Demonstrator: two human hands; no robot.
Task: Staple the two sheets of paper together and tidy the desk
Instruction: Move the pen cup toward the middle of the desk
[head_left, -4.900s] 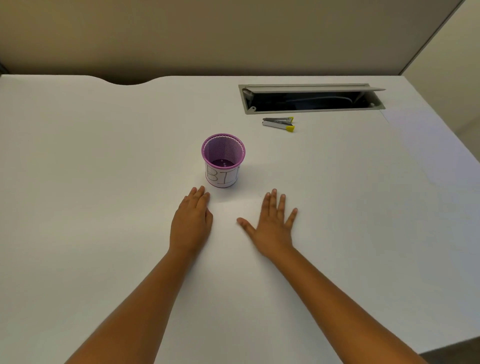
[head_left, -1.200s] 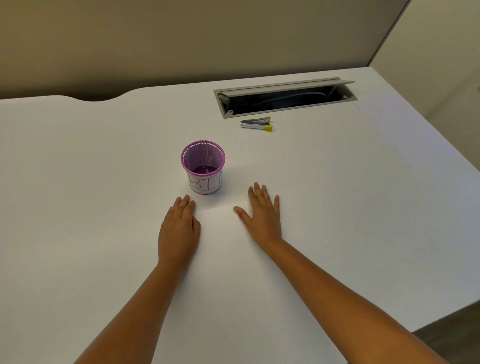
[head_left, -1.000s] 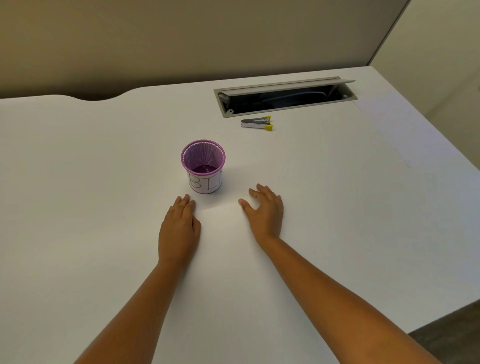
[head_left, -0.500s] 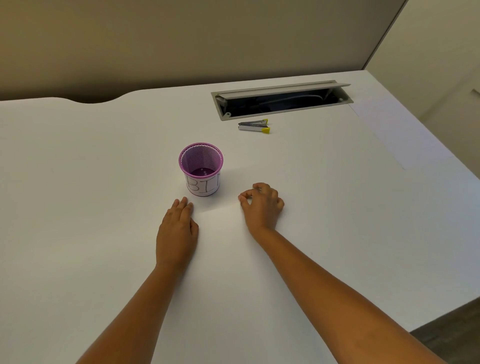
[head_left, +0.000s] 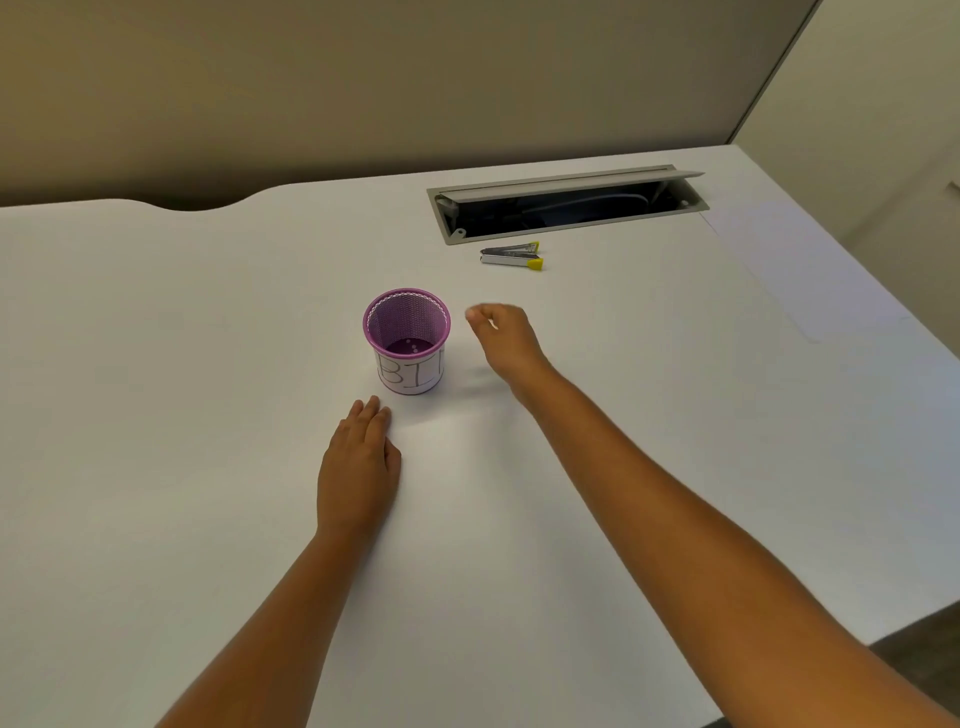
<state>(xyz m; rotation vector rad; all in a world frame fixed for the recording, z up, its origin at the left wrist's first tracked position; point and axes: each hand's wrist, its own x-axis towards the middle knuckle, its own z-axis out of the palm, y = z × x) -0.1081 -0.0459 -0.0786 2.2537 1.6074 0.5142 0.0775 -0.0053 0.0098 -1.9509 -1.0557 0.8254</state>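
White desk (head_left: 156, 364): purple mesh bin (head_left: 407, 340) centre; stapler (head_left: 511, 256) at 1 o'clock, untouched; left hand (head_left: 358, 467) flat at 6 o'clock; right hand (head_left: 506, 335) at 3 o'clock, fingers curled, contents indiscernible.

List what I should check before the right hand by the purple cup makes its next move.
1. Purple mesh cup with a white handwritten label upright, mouth clear: ok.
2. Right hand over the cup's mouth: not ok, it is beside the rim.
3. Something pinched in its curled fingertips: cannot tell.
4. Left hand flat on the white desk, apart from the cup: ok.
5. Small silver stapler with yellow tips out of the way: ok.
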